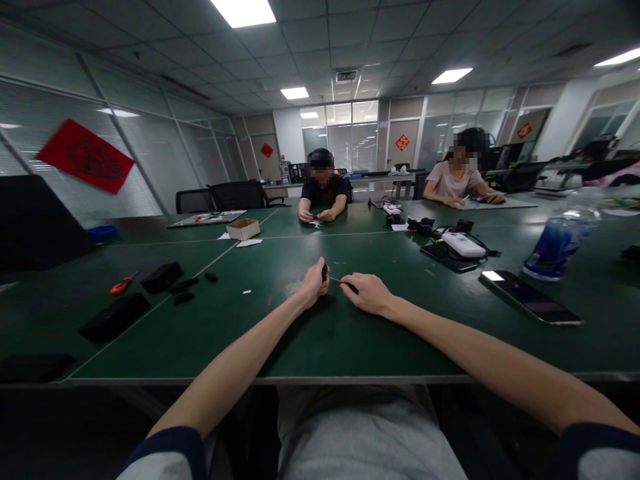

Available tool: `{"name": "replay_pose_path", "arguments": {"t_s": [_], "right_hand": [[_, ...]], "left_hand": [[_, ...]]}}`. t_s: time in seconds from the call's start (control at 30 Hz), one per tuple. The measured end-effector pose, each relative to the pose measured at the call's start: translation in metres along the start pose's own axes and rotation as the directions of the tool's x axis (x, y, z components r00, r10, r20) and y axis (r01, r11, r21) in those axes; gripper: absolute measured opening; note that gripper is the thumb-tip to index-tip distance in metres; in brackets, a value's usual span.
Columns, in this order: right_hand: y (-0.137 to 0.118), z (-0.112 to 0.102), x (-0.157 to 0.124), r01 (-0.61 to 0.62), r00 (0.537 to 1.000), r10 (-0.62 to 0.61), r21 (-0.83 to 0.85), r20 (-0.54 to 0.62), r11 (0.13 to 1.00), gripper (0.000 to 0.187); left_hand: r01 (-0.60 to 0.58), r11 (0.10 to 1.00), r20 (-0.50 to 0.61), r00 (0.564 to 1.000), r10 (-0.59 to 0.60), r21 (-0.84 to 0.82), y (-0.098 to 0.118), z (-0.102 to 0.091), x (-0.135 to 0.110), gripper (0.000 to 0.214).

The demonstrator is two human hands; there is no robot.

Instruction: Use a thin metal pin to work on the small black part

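Over the green table (280, 347), my left hand (313, 285) is closed around a small black part (325, 273), most of it hidden by the fingers. My right hand (369, 294) grips a screwdriver (335, 279) by its dark handle. Its thin metal shaft points left, towards the black part. Whether the tip touches that part is too small to tell. Both hands are close together in the middle of the table, with a narrow gap between them.
To the left lie black boxes (115, 317), small black pieces (184, 299) and an orange-handled tool (121, 285). A small carton (243, 229) is farther back. On the right are a phone (530, 297), a bottle (557, 240) and a white device (463, 245). Two people sit across.
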State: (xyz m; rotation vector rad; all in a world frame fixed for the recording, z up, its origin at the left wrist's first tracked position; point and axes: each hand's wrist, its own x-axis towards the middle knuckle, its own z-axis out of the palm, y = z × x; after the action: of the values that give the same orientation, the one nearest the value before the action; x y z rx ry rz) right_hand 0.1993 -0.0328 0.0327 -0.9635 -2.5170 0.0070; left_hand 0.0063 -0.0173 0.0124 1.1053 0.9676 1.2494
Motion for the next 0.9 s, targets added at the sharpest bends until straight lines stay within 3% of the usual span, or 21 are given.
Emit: {"name": "replay_pose_path", "arguments": {"t_s": [0.57,0.73,0.9], "right_hand": [[0.0054,0.0080,-0.0010,0.108,0.992,-0.109,-0.021,-0.060,0.994,0.032],[0.0045,0.0053,-0.0004,0.063,0.994,-0.063,-0.004,-0.090,0.998,0.034],[0.0056,0.0035,-0.0003,0.050,0.998,-0.050,0.007,-0.048,0.999,0.034]], "left_hand": [[-0.017,0.999,-0.087,0.996,0.014,-0.031,-0.0027,0.0038,0.0031,0.046],[-0.010,1.000,-0.057,0.998,0.010,0.001,-0.0043,0.0022,0.0024,0.046],[-0.007,1.000,-0.062,0.998,0.007,-0.005,-0.0044,0.0013,0.0030,0.048]]}}
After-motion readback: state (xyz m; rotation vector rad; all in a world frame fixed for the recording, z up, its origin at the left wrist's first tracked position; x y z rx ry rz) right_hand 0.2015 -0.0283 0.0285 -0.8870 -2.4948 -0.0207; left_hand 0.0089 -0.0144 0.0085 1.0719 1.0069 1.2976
